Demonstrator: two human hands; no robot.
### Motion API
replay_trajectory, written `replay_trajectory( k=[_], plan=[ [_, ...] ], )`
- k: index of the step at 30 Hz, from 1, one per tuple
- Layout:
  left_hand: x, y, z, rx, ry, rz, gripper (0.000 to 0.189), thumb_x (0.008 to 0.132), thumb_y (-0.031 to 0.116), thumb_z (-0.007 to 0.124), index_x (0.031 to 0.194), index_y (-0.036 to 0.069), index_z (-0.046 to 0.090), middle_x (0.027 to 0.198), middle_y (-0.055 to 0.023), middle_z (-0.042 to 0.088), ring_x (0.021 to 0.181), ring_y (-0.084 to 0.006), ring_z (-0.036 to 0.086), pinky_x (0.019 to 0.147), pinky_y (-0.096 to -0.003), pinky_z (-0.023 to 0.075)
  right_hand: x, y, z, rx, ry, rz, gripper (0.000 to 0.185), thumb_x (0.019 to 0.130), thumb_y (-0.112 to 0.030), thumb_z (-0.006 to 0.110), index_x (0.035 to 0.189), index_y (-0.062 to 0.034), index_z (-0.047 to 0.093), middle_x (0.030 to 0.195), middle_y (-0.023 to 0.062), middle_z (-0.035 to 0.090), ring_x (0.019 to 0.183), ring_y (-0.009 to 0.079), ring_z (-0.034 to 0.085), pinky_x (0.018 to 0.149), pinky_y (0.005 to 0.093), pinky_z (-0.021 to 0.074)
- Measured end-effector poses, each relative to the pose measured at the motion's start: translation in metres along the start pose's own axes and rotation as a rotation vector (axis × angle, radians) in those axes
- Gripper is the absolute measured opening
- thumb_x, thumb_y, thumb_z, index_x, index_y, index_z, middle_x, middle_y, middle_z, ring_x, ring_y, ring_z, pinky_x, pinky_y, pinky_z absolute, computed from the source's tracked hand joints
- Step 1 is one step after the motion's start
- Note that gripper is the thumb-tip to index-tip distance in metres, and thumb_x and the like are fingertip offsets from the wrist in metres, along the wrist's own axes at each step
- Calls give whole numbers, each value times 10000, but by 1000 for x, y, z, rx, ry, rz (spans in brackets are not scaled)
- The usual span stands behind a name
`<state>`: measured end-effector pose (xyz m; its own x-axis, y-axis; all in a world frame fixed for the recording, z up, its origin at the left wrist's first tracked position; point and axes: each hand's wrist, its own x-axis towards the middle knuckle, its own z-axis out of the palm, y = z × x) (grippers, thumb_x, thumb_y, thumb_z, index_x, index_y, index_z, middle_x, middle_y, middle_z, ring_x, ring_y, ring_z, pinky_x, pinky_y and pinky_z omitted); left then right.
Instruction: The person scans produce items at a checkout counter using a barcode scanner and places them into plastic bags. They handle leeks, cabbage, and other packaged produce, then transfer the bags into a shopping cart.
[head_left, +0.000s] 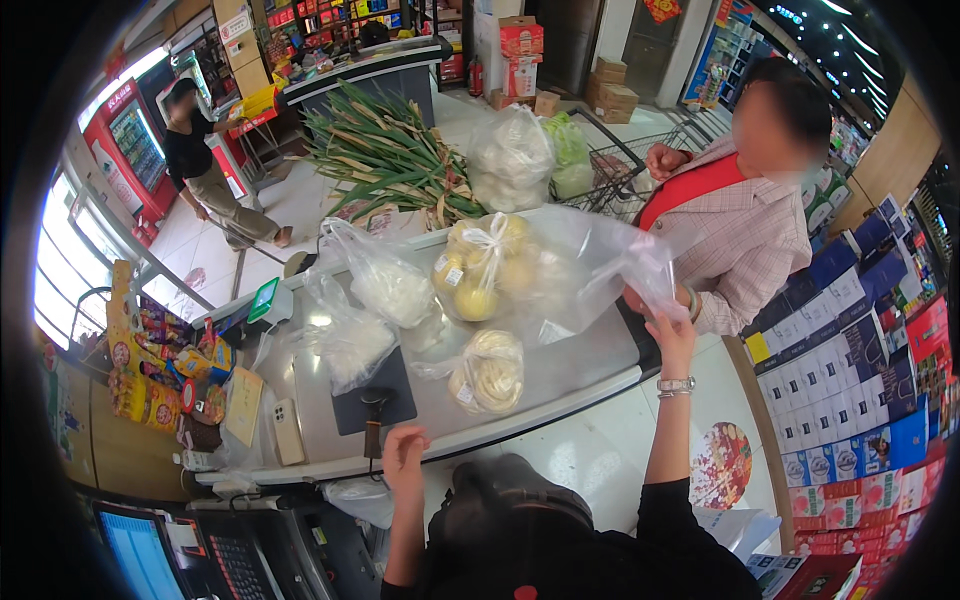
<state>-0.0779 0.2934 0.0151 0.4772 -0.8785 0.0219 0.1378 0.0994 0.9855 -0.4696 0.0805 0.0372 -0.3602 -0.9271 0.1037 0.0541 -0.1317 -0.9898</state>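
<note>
My right hand (673, 341), with a watch at its wrist, grips the edge of a large clear plastic bag (577, 262) stretched over the counter's right part. A person's hand (637, 300) is beside the same bag. My left hand (405, 454) is at the counter's front edge, loosely curled with nothing visible in it. Close to it, a handheld barcode scanner (373, 427) lies over a dark pad (390, 390). In the middle stand a tied bag of yellow round fruit (480, 296) and a bag of pale, noodle-like strands (491, 375). Two bags of white food (386, 289) lie left.
Long green leafy stalks (390, 157), a bag of white produce (514, 157) and a shopping cart (607, 169) are beyond the counter (585, 375). A customer (735, 202) stands right. Left are a phone (287, 431) and snack packs (210, 356). Another person (206, 150) is farther back.
</note>
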Motion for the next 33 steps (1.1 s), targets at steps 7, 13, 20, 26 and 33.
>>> replay_trajectory(
  k=[7, 13, 20, 26, 33],
  plan=[
    [0, 1, -12, -51, 147, -44, 124, 880, -35, 508, 966, 29, 569, 917, -42, 585, 801, -111, 557, 758, -250, 462, -10, 39, 20, -240, 94, -312, 255, 888, -75, 608, 1133, -25, 554, 1045, 45, 641, 866, 115, 628, 666, 235, 517],
    [-8, -22, -34, -60, 163, -4, 104, 891, -39, 497, 935, 27, 565, 893, -32, 575, 780, -106, 548, 757, -235, 447, -63, 128, 49, -732, -290, -66, 272, 891, -294, 476, 796, -116, 659, 671, 84, 647, 646, 238, 635, 607, 363, 488],
    [-14, -121, -56, 1288, -320, 212, 617, 730, 168, 688, 1281, 41, 440, 1296, -169, 453, 1227, -320, 404, 1037, -465, 294, -93, 180, 83, -1235, -382, 76, 320, 776, -382, 502, 755, -136, 705, 774, 141, 679, 760, 359, 647, 687, 450, 512],
    [-22, -155, -56, 1476, -347, 206, 887, 624, 264, 749, 1376, 36, 338, 1443, -202, 292, 1370, -396, 202, 1092, -574, 140, -75, 174, 89, -1439, -814, -38, 321, 772, -372, 509, 768, -119, 706, 781, 140, 683, 781, 349, 649, 708, 450, 515],
    [-23, -153, -52, 1497, -330, 195, 890, 622, 302, 769, 1364, 34, 359, 1447, -212, 291, 1373, -393, 204, 1093, -577, 146, -77, 180, 82, -1235, -649, -107, 291, 756, -357, 506, 749, -135, 694, 729, 132, 669, 721, 340, 642, 679, 451, 516]
  ],
)
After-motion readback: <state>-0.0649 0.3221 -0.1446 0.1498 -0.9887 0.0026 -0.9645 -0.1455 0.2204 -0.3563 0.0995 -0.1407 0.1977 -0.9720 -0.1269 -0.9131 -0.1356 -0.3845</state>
